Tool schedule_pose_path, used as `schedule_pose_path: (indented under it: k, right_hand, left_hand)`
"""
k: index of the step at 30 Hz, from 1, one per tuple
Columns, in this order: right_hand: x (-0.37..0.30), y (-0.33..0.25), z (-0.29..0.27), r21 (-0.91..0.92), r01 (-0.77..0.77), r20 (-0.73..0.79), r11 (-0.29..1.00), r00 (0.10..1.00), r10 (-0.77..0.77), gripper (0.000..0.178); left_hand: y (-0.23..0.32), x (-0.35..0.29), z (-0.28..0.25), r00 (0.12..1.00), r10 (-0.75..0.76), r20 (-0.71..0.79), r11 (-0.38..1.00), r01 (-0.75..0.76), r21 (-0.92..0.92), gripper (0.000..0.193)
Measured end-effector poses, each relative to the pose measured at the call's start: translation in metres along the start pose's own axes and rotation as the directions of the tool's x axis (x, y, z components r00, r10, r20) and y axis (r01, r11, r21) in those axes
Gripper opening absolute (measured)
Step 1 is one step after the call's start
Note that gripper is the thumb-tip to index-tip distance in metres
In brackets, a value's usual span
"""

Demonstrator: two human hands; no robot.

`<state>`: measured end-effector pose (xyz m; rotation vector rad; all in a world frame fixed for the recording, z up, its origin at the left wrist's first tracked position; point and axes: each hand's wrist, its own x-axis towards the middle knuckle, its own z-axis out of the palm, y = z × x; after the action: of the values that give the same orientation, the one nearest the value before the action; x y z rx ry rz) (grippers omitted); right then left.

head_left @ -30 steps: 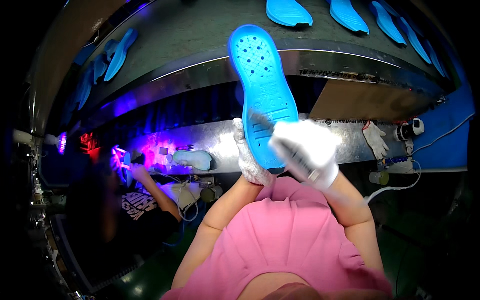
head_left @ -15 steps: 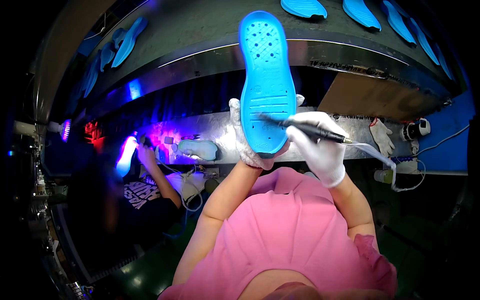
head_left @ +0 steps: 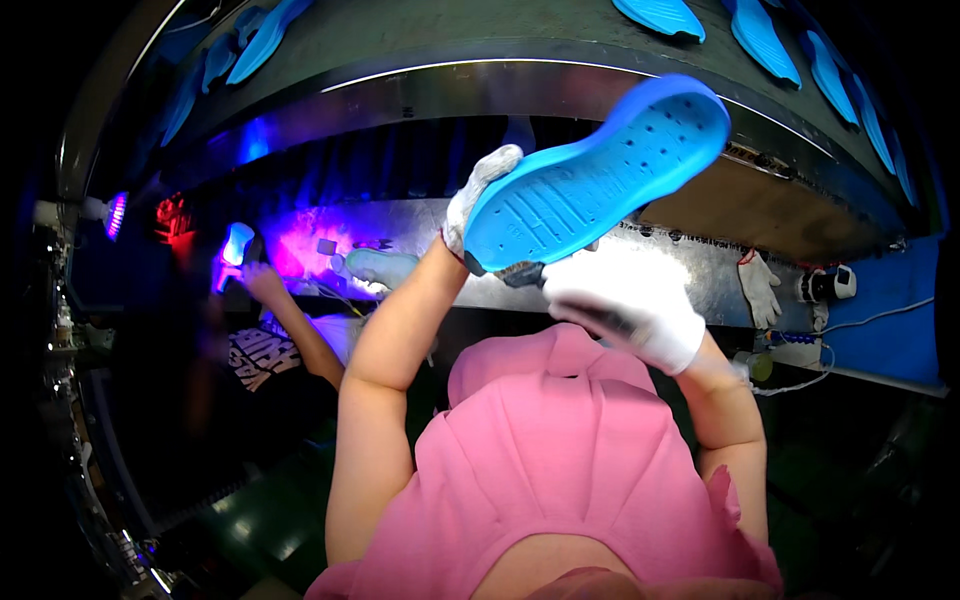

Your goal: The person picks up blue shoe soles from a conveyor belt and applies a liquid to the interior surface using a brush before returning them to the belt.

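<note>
A blue shoe sole (head_left: 590, 175) with a row of ribs and small holes is tilted up to the right above the bench. My left hand (head_left: 480, 195), in a white glove, grips it near its lower left end; some of the fingers are hidden behind it. In my white-gloved right hand (head_left: 645, 300), blurred by motion, is a dark-handled brush (head_left: 522, 273). The brush's dark head is at the lower edge of the sole, by the dark end; whether it touches cannot be made out.
Several blue soles (head_left: 765, 40) lie on the belt (head_left: 470, 30) beyond the metal bench (head_left: 440, 215). A pale sole (head_left: 380, 268) rests on the bench, left of me. Farther left, a co-worker's hand (head_left: 265, 285) is under purple light. A white glove (head_left: 760, 290) hangs at the right.
The sole has turned from upright to slanting right, its top end swinging right and down. My right hand has brought the brush from the sole's face to its lower edge.
</note>
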<state>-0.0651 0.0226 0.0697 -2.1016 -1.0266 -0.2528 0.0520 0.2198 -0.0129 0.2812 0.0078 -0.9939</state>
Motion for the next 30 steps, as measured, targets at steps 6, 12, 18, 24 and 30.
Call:
schedule_pose_path:
  k: [6,12,18,24,30]
  right_hand:
    - [-0.001,0.015,-0.008,-0.088,-0.010,0.018,0.996,1.000,0.011,0.020]
    - [0.001,0.012,-0.019,-0.096,-0.092,0.025,0.991,0.995,0.095,0.019]
    - [-0.002,0.026,-0.027,-0.051,-0.130,-0.135,0.990,0.983,0.122,0.025]
    - [-0.001,0.017,-0.038,-0.246,0.002,-0.085,0.969,0.996,-0.024,0.022]
    - [0.007,0.001,-0.053,-0.278,0.009,0.060,0.960,0.998,0.008,0.023]
  left_hand:
    - [0.011,0.010,0.008,1.000,0.030,-0.006,0.917,-0.025,0.399,0.048]
    - [0.025,0.008,0.008,0.960,0.209,-0.184,0.778,-0.049,0.627,0.037]
    - [0.028,-0.006,0.036,0.934,0.269,-0.236,0.696,-0.019,0.718,0.057]
    - [0.039,-0.004,0.014,0.956,0.254,-0.148,0.714,-0.082,0.695,0.058]
    - [0.043,-0.025,0.031,0.947,0.255,-0.196,0.747,-0.065,0.661,0.071]
